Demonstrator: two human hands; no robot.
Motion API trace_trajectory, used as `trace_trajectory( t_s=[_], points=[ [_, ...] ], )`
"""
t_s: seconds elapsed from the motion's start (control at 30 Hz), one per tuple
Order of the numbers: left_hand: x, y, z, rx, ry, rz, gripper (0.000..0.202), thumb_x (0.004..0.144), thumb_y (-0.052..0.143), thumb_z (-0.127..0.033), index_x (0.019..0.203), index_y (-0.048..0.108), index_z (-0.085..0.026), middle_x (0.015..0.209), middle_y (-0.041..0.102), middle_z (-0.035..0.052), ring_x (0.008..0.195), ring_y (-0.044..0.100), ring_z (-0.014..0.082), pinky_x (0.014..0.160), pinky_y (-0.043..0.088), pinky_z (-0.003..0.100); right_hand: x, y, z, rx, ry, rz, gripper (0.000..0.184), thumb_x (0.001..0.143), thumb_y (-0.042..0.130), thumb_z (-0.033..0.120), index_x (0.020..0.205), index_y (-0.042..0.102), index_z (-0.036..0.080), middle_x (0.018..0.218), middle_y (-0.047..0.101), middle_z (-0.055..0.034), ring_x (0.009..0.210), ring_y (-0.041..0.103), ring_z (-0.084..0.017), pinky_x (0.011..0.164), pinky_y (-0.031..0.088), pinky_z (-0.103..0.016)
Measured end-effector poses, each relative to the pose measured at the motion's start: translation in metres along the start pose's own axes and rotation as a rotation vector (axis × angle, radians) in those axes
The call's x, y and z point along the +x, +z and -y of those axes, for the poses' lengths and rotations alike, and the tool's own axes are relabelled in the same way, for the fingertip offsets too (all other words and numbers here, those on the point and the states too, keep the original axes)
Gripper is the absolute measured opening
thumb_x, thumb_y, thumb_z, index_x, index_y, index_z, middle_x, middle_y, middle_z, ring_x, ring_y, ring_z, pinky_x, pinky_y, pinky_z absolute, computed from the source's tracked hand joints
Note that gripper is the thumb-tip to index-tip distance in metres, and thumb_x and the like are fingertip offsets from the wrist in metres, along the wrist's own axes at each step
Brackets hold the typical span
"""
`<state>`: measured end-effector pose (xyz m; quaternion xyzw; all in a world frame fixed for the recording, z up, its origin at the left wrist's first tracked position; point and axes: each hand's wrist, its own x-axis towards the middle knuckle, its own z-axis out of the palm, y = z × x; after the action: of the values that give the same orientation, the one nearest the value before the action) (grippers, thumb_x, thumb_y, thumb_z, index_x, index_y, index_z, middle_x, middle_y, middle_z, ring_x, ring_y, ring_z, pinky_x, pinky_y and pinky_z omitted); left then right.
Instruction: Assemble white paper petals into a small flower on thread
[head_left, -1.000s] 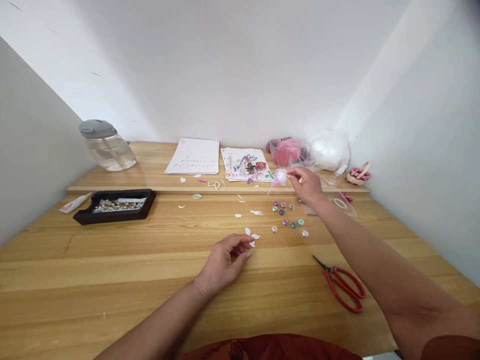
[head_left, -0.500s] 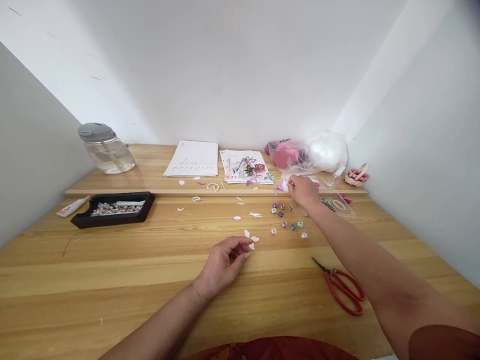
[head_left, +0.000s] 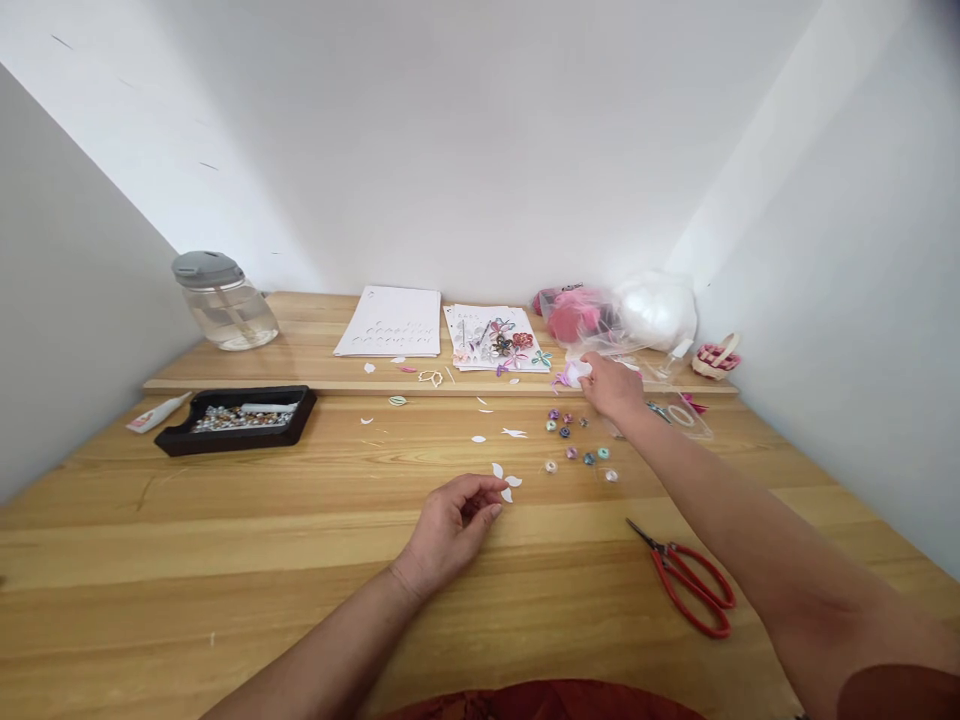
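My right hand (head_left: 611, 386) reaches far across the wooden table (head_left: 225, 540) to the raised shelf edge, fingers closed on a small white and pink ornament (head_left: 574, 374) that rests at the shelf. My left hand (head_left: 450, 525) lies on the table with fingers loosely curled, thumb and fingertips close together, right beside a few white paper petals (head_left: 506, 481). Whether it pinches anything is unclear. Several small coloured beads (head_left: 574, 440) lie between the two hands.
Red-handled scissors (head_left: 686, 585) lie to the right. A black tray (head_left: 240, 418) of small bits and a glue tube (head_left: 157, 412) sit at left. On the shelf are a water jug (head_left: 223, 302), paper sheets (head_left: 394, 322), a decorated sheet (head_left: 495, 338), plastic bags (head_left: 626, 310) and a tiny basket (head_left: 718, 356).
My right hand has carried the ornament down from above the shelf and set it lower at the shelf edge. The left hand has stayed still.
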<state>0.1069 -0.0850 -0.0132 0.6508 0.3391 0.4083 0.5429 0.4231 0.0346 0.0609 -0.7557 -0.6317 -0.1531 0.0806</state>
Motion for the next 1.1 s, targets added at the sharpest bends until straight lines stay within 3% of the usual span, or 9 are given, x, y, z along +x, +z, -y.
trace_trajectory(
  t_s=[0.4,0.5,0.57,0.63,0.73,0.9,1.1],
  points=[
    [0.002,0.0,-0.001,-0.024,-0.005,-0.059,0.025,0.085,0.063,-0.031,0.105,0.07,-0.016,0.102,0.072,0.0094,0.091,0.067,0.0183,0.085,0.054,0.029,-0.023,-0.029,-0.002,0.138,-0.142,-0.016,0.05,0.084,0.058,0.023,0.134,0.054,0.025,0.093,0.072,-0.0025,0.086,0.065,-0.025,0.065,0.039,-0.029],
    [0.002,0.0,-0.003,-0.005,-0.011,-0.069,0.026,0.086,0.063,-0.033,0.104,0.07,-0.016,0.102,0.072,0.0098,0.091,0.067,0.0188,0.084,0.053,0.029,-0.033,-0.035,-0.002,0.182,-0.175,-0.018,0.044,0.084,0.058,0.023,0.129,0.058,0.023,0.089,0.072,-0.0021,0.082,0.064,-0.023,0.066,0.039,-0.028],
    [0.001,-0.001,-0.005,0.025,-0.017,-0.084,0.028,0.087,0.062,-0.036,0.103,0.071,-0.016,0.1,0.072,0.0095,0.087,0.066,0.018,0.079,0.052,0.027,-0.041,-0.036,0.0,0.213,-0.203,-0.002,0.031,0.085,0.057,0.024,0.115,0.066,0.022,0.086,0.072,-0.0017,0.079,0.064,-0.02,0.065,0.04,-0.027],
    [0.001,-0.001,-0.006,0.058,-0.025,-0.096,0.03,0.088,0.06,-0.039,0.103,0.071,-0.016,0.092,0.072,0.0081,0.076,0.062,0.0154,0.068,0.049,0.024,-0.049,-0.034,0.005,0.239,-0.235,0.02,0.019,0.088,0.056,0.025,0.099,0.071,0.022,0.087,0.073,-0.0016,0.077,0.064,-0.019,0.066,0.041,-0.026],
    [0.001,-0.002,-0.006,0.096,-0.024,-0.096,0.032,0.089,0.058,-0.042,0.101,0.073,-0.016,0.077,0.068,0.005,0.062,0.053,0.0122,0.057,0.042,0.022,-0.053,-0.027,0.019,0.258,-0.292,0.051,0.02,0.091,0.052,0.025,0.091,0.072,0.022,0.091,0.073,-0.0014,0.082,0.064,-0.018,0.07,0.042,-0.026],
    [0.0,-0.002,-0.006,0.113,-0.008,-0.098,0.031,0.089,0.058,-0.041,0.097,0.074,-0.016,0.074,0.067,0.0046,0.062,0.051,0.0121,0.058,0.04,0.022,-0.033,-0.005,0.048,0.219,-0.371,0.092,0.022,0.09,0.054,0.018,0.103,0.072,0.021,0.104,0.07,-0.0056,0.101,0.06,-0.019,0.085,0.042,-0.026],
    [0.001,-0.002,-0.008,0.103,-0.012,-0.102,0.028,0.089,0.059,-0.039,0.096,0.074,-0.017,0.087,0.073,0.0061,0.073,0.061,0.015,0.067,0.046,0.023,-0.012,0.015,0.07,0.122,-0.357,0.115,0.021,0.09,0.057,0.022,0.104,0.072,0.019,0.1,0.065,-0.01,0.093,0.059,-0.022,0.081,0.043,-0.029]
  ],
)
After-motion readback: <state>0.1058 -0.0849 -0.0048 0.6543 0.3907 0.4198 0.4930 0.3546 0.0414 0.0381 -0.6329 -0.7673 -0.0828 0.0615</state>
